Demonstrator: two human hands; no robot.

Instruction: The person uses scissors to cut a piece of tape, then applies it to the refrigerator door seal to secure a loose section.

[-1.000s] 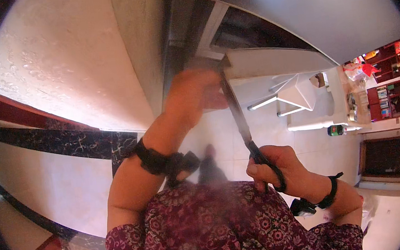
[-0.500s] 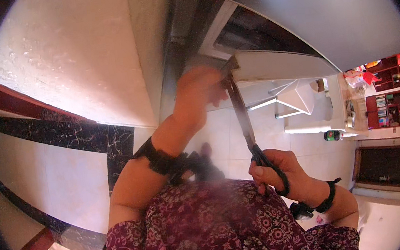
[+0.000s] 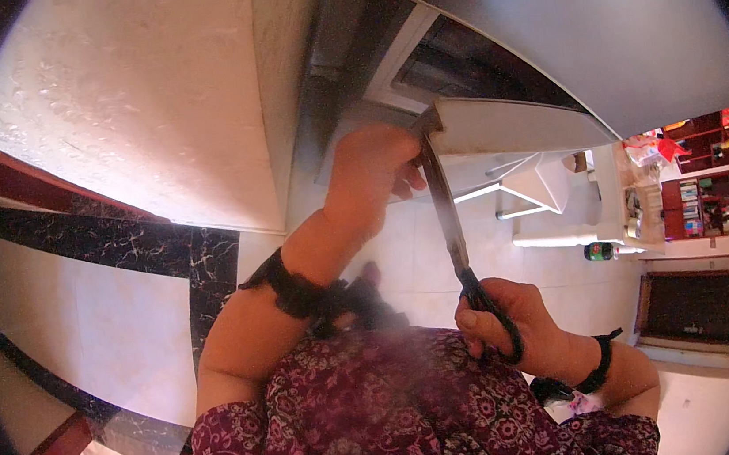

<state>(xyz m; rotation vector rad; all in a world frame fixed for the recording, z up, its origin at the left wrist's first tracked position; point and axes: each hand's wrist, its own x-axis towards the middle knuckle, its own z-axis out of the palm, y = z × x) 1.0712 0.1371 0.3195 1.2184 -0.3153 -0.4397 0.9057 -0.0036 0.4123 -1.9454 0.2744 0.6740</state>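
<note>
My right hand (image 3: 516, 314) is closed around the black handles of a pair of scissors (image 3: 447, 205). Their long metal blades point up and away from me, and the two blades lie close together. At the blade tips is my left hand (image 3: 376, 168), blurred, with its fingers curled and pressed together. A small dark, flat piece (image 3: 431, 120) shows beside those fingertips. Whether the left fingers grip that piece or the blade end is hidden. Black bands circle both wrists.
A large grey panel (image 3: 584, 36) hangs at the upper right, close beyond the blade tips. To the left stands a pale wall (image 3: 129, 101). Farther right are a white stool-like frame (image 3: 538, 184), a dark green bottle (image 3: 598, 252) and red shelves (image 3: 709, 205).
My left hand has shifted slightly right, staying at the blade tips. The scissors stand a little more upright, still in my right hand. The whole view has shifted slightly.
</note>
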